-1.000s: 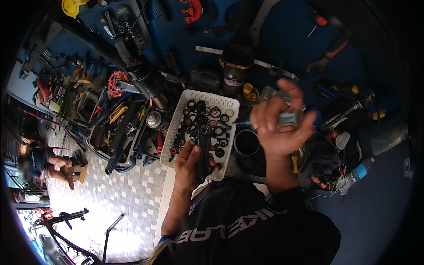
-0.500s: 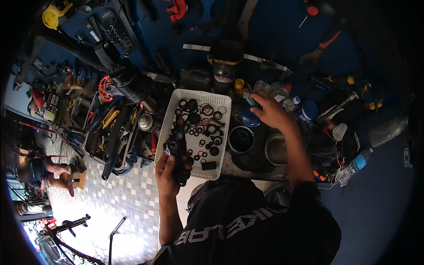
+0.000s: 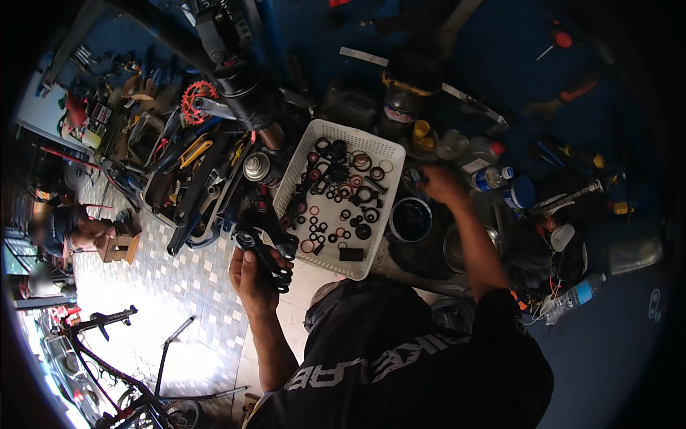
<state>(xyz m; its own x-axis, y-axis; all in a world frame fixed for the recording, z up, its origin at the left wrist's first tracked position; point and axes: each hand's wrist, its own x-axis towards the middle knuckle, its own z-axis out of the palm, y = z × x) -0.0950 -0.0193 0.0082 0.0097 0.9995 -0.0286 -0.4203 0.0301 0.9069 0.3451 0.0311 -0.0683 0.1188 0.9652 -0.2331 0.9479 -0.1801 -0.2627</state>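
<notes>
My left hand (image 3: 251, 284) is closed around a black bike linkage part (image 3: 274, 262) with round eyelets, held just off the near left corner of a white plastic basket (image 3: 307, 146). Inside the basket lie many black rings, red O-rings, bushings and a small black block (image 3: 351, 254). Past the basket's right side, my right hand (image 3: 443, 184) has its fingers closed on a small pale blue-green tool (image 3: 414, 175); its lower end is too dark to make out. Directly nearer me stands a round tub (image 3: 411, 219) with dark contents.
Yellow cups (image 3: 423, 134), bottles (image 3: 492, 177) and a blue-lidded tub (image 3: 519, 193) stand beyond my right hand. A spray can (image 3: 257, 166) and a tool tray (image 3: 153, 196) are left of the basket. A bike crank with a red chainring (image 3: 199, 102) juts in. Another person (image 3: 82, 232) sits far left.
The view has swung, so the bench appears shifted right. My left hand has moved the linkage part from over the basket to its left edge. My right hand has come lower with the blue-green tool.
</notes>
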